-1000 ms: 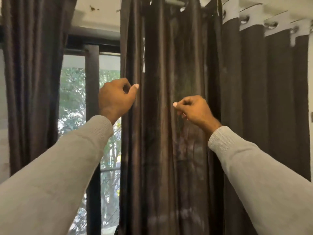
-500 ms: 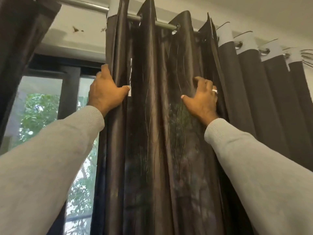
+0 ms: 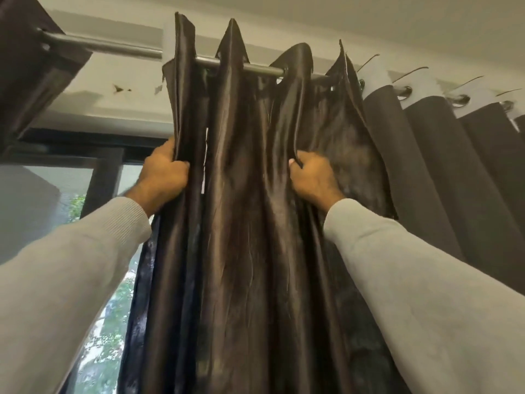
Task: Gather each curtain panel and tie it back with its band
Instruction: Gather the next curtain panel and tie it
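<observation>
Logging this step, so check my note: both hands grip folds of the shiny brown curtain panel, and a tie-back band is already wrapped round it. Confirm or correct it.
One part is wrong: no band is wrapped round the shiny brown curtain panel anywhere the head view shows; it hangs loose from the rod. The rest holds: the left hand and right hand each grip a fold of it.

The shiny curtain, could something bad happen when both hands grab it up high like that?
Maybe. Both the left hand and right hand clutch the shiny curtain high up, close to the rod. A hard tug could strain the rod or tear the fabric at the rings. The top edge already looks frayed, so it might rip further. No tie band is in view, so the gathered folds could slip loose while someone looks for it.
</observation>
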{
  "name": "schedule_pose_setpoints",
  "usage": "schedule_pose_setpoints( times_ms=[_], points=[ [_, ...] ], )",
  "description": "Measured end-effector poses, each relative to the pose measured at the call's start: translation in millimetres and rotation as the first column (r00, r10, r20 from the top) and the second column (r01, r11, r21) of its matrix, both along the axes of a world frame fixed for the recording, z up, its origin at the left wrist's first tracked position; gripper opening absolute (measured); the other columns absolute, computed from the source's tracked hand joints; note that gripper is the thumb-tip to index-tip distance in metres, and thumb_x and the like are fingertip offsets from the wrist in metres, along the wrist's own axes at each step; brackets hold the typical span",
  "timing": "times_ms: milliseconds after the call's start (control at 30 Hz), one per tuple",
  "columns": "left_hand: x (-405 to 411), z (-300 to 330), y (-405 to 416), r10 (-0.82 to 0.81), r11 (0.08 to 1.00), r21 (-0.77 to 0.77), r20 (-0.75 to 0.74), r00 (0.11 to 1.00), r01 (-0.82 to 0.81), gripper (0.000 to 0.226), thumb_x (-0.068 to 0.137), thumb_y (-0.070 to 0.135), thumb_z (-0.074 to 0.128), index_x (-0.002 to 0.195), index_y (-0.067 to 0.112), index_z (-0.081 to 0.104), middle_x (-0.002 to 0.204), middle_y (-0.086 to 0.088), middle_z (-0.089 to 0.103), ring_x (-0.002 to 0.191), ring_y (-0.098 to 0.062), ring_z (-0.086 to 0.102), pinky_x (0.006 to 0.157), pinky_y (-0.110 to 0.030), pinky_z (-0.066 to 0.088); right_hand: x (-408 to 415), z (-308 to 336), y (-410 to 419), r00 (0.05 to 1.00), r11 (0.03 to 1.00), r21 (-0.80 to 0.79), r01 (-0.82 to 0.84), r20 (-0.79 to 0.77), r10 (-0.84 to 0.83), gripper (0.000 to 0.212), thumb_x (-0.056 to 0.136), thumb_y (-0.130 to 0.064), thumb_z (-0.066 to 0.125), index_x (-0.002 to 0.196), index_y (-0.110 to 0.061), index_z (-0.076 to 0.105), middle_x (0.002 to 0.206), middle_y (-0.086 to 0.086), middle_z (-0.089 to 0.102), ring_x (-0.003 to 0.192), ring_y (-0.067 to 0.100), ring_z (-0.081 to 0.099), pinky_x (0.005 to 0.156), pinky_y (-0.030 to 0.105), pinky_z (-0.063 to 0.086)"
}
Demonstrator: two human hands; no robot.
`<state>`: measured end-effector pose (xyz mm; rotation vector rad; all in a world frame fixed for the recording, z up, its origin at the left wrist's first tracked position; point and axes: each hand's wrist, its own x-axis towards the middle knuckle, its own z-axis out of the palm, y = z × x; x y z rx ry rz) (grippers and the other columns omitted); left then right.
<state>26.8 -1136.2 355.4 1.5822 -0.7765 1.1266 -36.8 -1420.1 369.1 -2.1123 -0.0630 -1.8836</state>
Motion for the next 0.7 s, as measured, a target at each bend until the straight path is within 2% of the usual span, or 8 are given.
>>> schedule_pose_setpoints(
  times_ms=[133,267,333,433,533,600,667,700],
  points=[
    [22.1,11.6,-7.2,-0.022,0.999,-0.043,-0.006,1.0,0.022,0.054,0.083,0.027,0.056,0.136,0.029,0.069,0.128,-0.007,0.075,0.119,-0.036,0.068,0.11,-0.058,0.054,18.7,13.9,24.6,0.994,0.991,-0.107,-0.081,-0.085,0.072,0.025,0.101,-0.036,0.049,0.086,-0.018,0.059,0.108,0.019,0.072,0.101,0.043,0.067,0.087,0.042,0.054],
    [5.7,6.2,-15.9,-0.07,0.996,-0.054,-0.015,0.997,0.069,0.036,0.099,0.013,0.058,0.131,0.026,0.071,0.115,-0.004,0.076,0.112,-0.034,0.07,0.105,-0.055,0.056,18.3,19.2,59.0,0.953,0.952,-0.196,-0.236,-0.238,0.187,0.027,0.104,-0.031,0.048,0.114,-0.021,0.072,0.116,0.014,0.073,0.11,0.037,0.068,0.1,0.046,0.055],
    [6.8,6.3,-11.3,-0.122,0.99,-0.069,-0.03,0.992,0.12,0.033,0.105,0.01,0.057,0.129,0.026,0.071,0.106,0.001,0.076,0.105,-0.029,0.072,0.1,-0.051,0.058,10.0,19.0,65.2,0.919,0.916,-0.198,-0.35,-0.262,0.295,0.027,0.109,-0.035,0.049,0.104,-0.021,0.072,0.106,0.009,0.073,0.104,0.03,0.068,0.1,0.048,0.055],
    [12.7,9.6,2.8,-0.195,0.973,-0.128,-0.03,0.98,0.19,0.026,0.104,0.01,0.06,0.112,0.028,0.077,0.097,0.001,0.079,0.092,-0.024,0.075,0.094,-0.047,0.061,-9.8,16.7,53.7,0.938,0.918,-0.265,-0.297,0.098,0.332,0.045,0.11,-0.048,0.046,0.084,-0.018,0.066,0.085,0.003,0.07,0.086,0.026,0.066,0.085,0.047,0.056],
    [14.5,7.8,16.2,-0.256,0.954,-0.158,0.001,0.967,0.253,0.017,0.105,0.021,0.067,0.12,0.021,0.076,0.096,0.0,0.081,0.087,-0.02,0.08,0.088,-0.042,0.063,-26.6,21.7,29.0,0.829,0.94,-0.297,0.171,0.559,0.026,0.028,0.105,-0.036,0.048,0.101,-0.016,0.067,0.108,0.008,0.067,0.1,0.032,0.061,0.087,0.047,0.049],
    [15.8,4.5,21.9,-0.303,0.94,-0.158,0.019,0.953,0.302,0.025,0.105,0.028,0.068,0.128,0.018,0.074,0.104,-0.003,0.082,0.091,-0.02,0.081,0.085,-0.039,0.065,-32.2,29.7,12.2,0.754,0.917,-0.157,0.368,0.628,-0.195,0.032,0.095,-0.034,0.055,0.121,-0.019,0.065,0.131,0.01,0.06,0.119,0.035,0.056,0.098,0.046,0.042],
    [16.3,-2.6,25.3,-0.32,0.936,-0.146,0.037,0.947,0.322,0.027,0.106,0.027,0.068,0.131,0.018,0.072,0.106,-0.003,0.082,0.09,-0.017,0.081,0.078,-0.031,0.064,-33.3,33.6,4.3,0.814,0.956,-0.027,0.294,0.532,-0.235,0.06,0.09,-0.042,0.058,0.147,-0.021,0.051,0.152,0.011,0.049,0.138,0.036,0.047,0.111,0.05,0.04],
    [18.4,-5.5,25.4,-0.326,0.934,-0.144,0.036,0.945,0.327,0.027,0.106,0.024,0.068,0.131,0.019,0.072,0.106,-0.003,0.082,0.089,-0.016,0.081,0.075,-0.029,0.064,-32.6,35.3,2.6,0.876,0.987,0.035,0.156,0.456,-0.155,0.071,0.092,-0.047,0.058,0.156,-0.021,0.042,0.158,0.012,0.044,0.143,0.036,0.044,0.117,0.051,0.038]
  ],
)
